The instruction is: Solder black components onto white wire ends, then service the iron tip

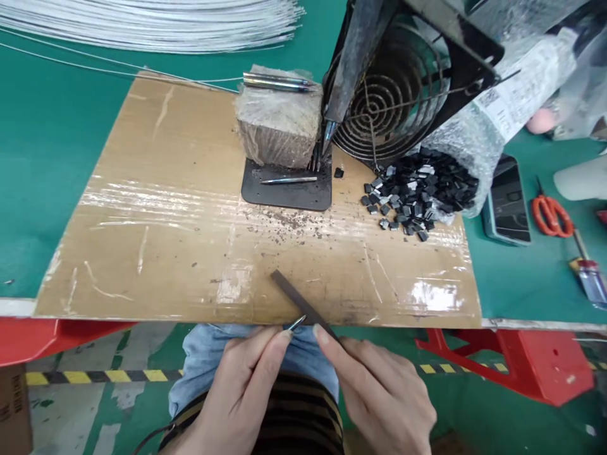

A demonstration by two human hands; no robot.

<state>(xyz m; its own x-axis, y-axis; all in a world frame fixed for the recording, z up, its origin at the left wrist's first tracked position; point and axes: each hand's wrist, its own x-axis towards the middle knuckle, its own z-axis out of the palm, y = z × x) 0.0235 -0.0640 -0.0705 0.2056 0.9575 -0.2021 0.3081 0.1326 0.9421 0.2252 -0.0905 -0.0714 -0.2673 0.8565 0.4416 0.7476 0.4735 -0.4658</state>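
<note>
My left hand (258,363) pinches a slim soldering iron tip (298,323), its shiny point sticking out to the right. A flat dark file (296,299) is gripped in my right hand (379,385), with the thumb laid along it. The file slants up and left over the front edge of the cardboard (171,265). The soldering tip's point is right at the file's edge; whether they touch, I cannot tell. Another soldering tip (289,180) rests on a black plate (284,197). More metal tips (277,81) lie on a plastic-wrapped block (279,129).
A soldering iron (348,69) points down in front of a round fan grille (374,114). Small black parts (422,189) are heaped at right. Beyond are a phone (508,199), orange-handled scissors (551,216) and a screwdriver (590,278). White wires (156,25) lie at back left.
</note>
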